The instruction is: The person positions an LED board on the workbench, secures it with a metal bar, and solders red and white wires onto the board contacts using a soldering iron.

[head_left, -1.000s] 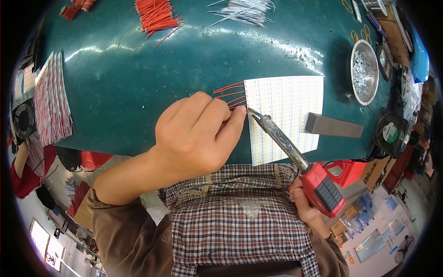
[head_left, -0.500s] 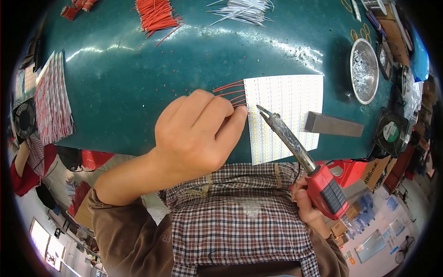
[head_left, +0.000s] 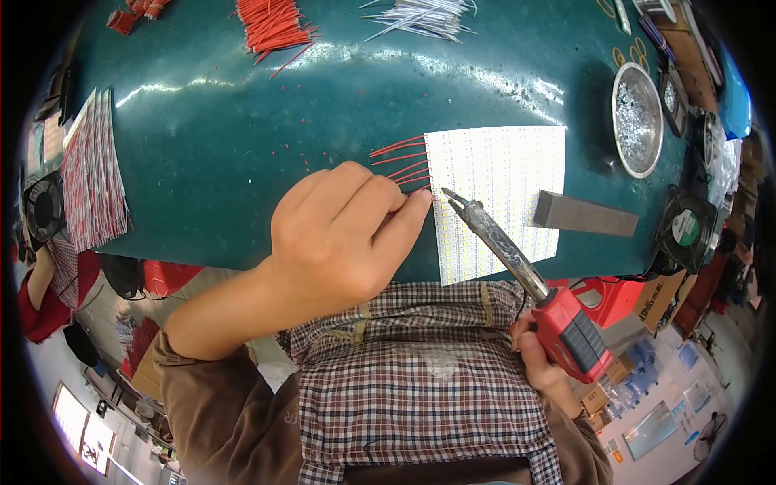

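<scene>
A wide dark-green, glossy tabletop (head_left: 202,202) spreads across the view, and a brown-and-white checked cloth apron (head_left: 420,396) covers the person's lap below it. On the table, near its front edge, lies a white, flat, near-rectangular panel (head_left: 501,162) with rows of small yellowish marks.

The left hand (head_left: 339,230) is at the panel's left side, its fingers curled inward and the thumb tip close to the forefinger — I cannot tell whether a wire is pinched between them, as the meeting point is hidden. A red-and-black soldering gun with a dull metal barrel (head_left: 525,275) slants over the panel, its forked tip near the left edge, close to the left thumb; whether it touches the panel I cannot tell. The right hand (head_left: 537,356) is wrapped around its handle, fingers closed.

At the far left lies a fanned bundle of red and white wires (head_left: 93,178); at the right stands a round silver metal bowl (head_left: 636,121) with shiny bits in it. Along the far side are a heap of loose red wires (head_left: 273,26) and another of white wires (head_left: 424,16). A grey-brown oblong block (head_left: 586,214) rests across the panel's right edge. Smallest are the thin red wires (head_left: 400,146) — side by side, reaching leftward from the panel's left edge.
</scene>
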`<action>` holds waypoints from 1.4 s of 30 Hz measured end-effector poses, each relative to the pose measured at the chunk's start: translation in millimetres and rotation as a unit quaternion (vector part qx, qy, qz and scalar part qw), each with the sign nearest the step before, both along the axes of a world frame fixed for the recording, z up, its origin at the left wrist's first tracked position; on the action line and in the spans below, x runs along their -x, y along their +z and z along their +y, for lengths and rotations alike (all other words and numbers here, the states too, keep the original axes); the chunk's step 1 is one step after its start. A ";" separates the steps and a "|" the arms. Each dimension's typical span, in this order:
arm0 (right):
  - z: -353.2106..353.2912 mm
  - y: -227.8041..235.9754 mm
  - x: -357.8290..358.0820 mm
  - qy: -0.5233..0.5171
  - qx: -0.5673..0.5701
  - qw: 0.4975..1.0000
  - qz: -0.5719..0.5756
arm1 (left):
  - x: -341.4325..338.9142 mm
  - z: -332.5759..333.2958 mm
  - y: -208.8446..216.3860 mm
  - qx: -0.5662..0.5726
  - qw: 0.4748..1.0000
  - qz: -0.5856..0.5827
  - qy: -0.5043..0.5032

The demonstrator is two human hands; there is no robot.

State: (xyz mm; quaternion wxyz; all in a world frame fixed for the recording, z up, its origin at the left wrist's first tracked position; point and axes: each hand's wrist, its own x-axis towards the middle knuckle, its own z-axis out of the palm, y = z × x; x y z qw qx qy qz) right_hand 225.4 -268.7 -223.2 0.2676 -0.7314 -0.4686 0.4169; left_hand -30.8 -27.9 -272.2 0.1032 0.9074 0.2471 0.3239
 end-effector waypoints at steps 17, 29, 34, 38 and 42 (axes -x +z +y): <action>4.9 -2.7 -1.4 0.015 0.006 1.000 0.002 | -0.6 0.3 0.1 -0.001 1.000 0.008 0.004; 9.4 -2.1 -0.9 0.028 -0.005 1.000 -0.001 | -2.6 -0.7 4.7 0.012 0.999 0.032 0.009; -0.3 -3.2 -2.5 -0.004 -0.012 1.000 0.005 | -2.8 -1.4 5.8 0.013 0.999 0.041 0.008; -2.1 -1.0 -1.9 0.002 0.009 1.000 -0.005 | -5.2 -0.8 6.1 0.016 1.000 0.024 0.010; -4.8 -2.0 -1.7 0.001 -0.004 1.000 -0.011 | -4.3 -4.5 3.8 0.001 1.000 -0.002 0.015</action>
